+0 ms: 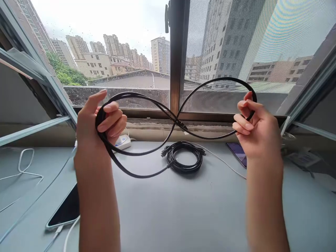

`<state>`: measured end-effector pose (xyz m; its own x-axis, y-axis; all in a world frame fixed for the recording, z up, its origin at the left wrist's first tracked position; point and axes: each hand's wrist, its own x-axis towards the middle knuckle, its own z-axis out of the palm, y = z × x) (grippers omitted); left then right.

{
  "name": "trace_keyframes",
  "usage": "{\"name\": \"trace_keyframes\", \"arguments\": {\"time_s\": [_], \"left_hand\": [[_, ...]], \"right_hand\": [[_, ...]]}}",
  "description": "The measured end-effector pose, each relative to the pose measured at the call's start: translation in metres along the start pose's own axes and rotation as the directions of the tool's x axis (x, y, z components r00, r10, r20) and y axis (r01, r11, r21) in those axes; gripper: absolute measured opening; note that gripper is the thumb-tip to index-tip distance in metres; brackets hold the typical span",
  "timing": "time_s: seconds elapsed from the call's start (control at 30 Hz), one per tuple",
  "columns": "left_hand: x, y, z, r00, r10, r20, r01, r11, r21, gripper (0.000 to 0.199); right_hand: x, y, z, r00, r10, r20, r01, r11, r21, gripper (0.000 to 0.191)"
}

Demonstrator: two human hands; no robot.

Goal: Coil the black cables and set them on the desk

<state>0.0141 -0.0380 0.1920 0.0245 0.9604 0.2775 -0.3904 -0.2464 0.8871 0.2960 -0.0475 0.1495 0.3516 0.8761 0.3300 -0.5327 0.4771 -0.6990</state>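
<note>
A black cable [141, 154] is stretched in loose loops between my two hands, above the table. My left hand [105, 119] is closed round several strands of it, with the index finger lifted. On the other side, my right hand [252, 122] pinches the cable where its far loop bends round. Strands cross near the middle, in front of the window frame. One end with a plug [172, 163] hangs low from the left side, overlapping the coil behind it in view. That coiled black cable [185, 157] lies on the table with connectors at both sides.
The grey table [181, 213] runs up to a window sill. A phone [65, 210] with a white cable plugged in lies at the left, another phone [237, 154] behind my right wrist. A white power strip [123, 141] sits behind my left hand. Thin white cables cross the tabletop.
</note>
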Motion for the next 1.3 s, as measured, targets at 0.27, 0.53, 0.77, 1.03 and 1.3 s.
{"name": "trace_keyframes", "arguments": {"time_s": [0.27,0.53,0.77,1.03,1.3], "left_hand": [[-0.023,-0.034,0.045,0.97,0.099,0.221,-0.151,0.961,0.232,0.022],[-0.026,-0.056,0.062,0.977,-0.017,0.214,-0.053,0.946,0.32,0.057],[-0.021,-0.062,0.064,0.98,0.005,0.199,-0.078,0.928,0.364,0.058],[-0.011,-0.033,0.029,0.981,0.108,0.161,-0.175,0.85,0.496,0.051],[0.004,-0.009,-0.006,0.934,0.319,-0.161,-0.258,0.914,0.314,0.04]], "right_hand": [[-0.038,0.03,0.028,0.915,-0.097,0.392,0.321,0.766,-0.557,0.084],[-0.064,0.032,0.043,0.802,0.029,0.596,0.557,0.323,-0.765,0.072],[-0.054,0.033,0.035,0.756,0.087,0.648,0.602,0.296,-0.742,0.044],[-0.003,0.039,0.006,0.905,0.068,0.419,0.259,0.694,-0.672,0.043],[0.045,0.036,-0.051,0.987,-0.159,0.026,0.142,0.778,-0.612,0.03]]}}
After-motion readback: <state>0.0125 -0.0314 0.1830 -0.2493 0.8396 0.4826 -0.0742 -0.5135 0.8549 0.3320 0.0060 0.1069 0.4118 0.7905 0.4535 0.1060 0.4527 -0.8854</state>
